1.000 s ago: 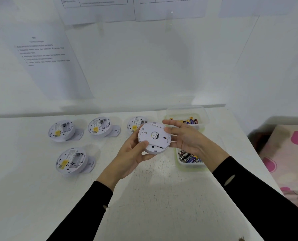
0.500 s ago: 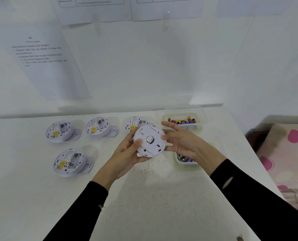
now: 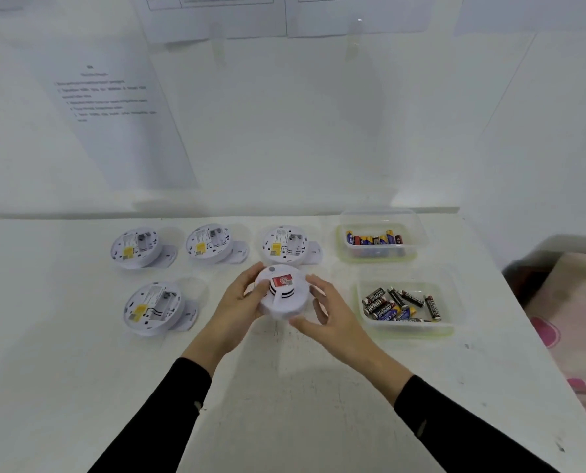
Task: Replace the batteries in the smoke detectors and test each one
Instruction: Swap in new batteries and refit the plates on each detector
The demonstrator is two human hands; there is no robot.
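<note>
Held detector [image 3: 283, 297]: front up, red sticker on top, mid-table between both hands; I cannot tell whether it touches the table [image 3: 80, 370].
Left hand [image 3: 238, 302]: fingers wrapped round its left rim.
Right hand [image 3: 332, 319]: thumb and fingers grasping its right rim.
Far-row detectors [image 3: 209, 242]: three, backs up.
Near-left detector [image 3: 151, 307]: back up.
Batteries [image 3: 401, 303]: in the near-right box [image 3: 407, 331]; more in the far-right box [image 3: 377, 257].

Long black sleeves [image 3: 155, 418], bare hands [image 3: 237, 302].
</note>
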